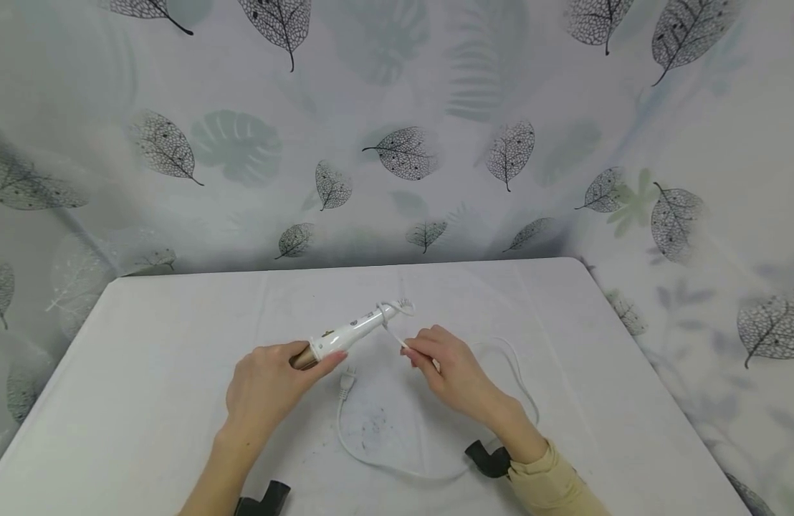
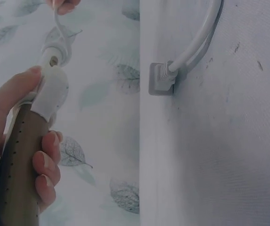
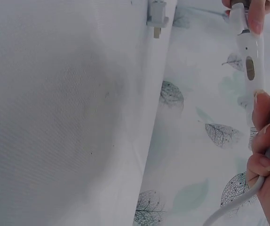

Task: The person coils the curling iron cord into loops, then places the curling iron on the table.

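My left hand point(image 1: 264, 383) grips a curling iron point(image 1: 348, 335) around its brown barrel point(image 2: 22, 160), which has a row of small holes. The glossy white handle points up and to the right, away from me. Around the handle's far end loops the white power cord point(image 1: 397, 338). Just right of there, my right hand point(image 1: 458, 373) pinches the cord between thumb and fingers. In the right wrist view, the cord point(image 3: 241, 200) runs through the curled fingers, and an oval gold panel point(image 3: 250, 68) shows on the handle.
The rest of the cord curves over the white table point(image 1: 178, 358) to a two-pin plug point(image 1: 347, 383) lying between my hands. Black bands point(image 1: 489, 459) sit at both wrists. A leaf-patterned curtain point(image 1: 371, 86) hangs behind the table's back edge.
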{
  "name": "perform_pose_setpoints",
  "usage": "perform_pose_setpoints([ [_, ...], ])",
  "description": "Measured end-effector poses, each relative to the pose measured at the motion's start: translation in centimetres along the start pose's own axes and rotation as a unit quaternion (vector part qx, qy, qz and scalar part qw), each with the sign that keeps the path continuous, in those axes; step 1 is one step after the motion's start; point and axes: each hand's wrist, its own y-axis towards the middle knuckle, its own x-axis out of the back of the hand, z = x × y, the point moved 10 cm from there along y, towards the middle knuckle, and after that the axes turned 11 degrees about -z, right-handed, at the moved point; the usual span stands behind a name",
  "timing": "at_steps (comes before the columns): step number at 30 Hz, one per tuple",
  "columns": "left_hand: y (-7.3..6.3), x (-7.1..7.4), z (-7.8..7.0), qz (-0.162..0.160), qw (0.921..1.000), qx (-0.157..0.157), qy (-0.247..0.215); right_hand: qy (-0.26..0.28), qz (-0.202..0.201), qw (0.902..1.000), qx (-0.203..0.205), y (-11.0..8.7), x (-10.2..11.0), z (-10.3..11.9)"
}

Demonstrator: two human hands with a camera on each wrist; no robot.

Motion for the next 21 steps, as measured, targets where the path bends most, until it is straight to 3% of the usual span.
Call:
perform_pose_setpoints([
  [10, -0.6, -1.0, 0.8, 0.097, 0.9918, 0.083, 0.013, -0.003, -0.009, 0.9977, 0.067, 0.1, 0.4, 1.6],
  [21, -0.6, -1.5, 1.0, 0.118, 0.9903, 0.074, -0.003, 0.012, -0.034, 0.9962, 0.08, 0.3, 1.5, 2.0],
])
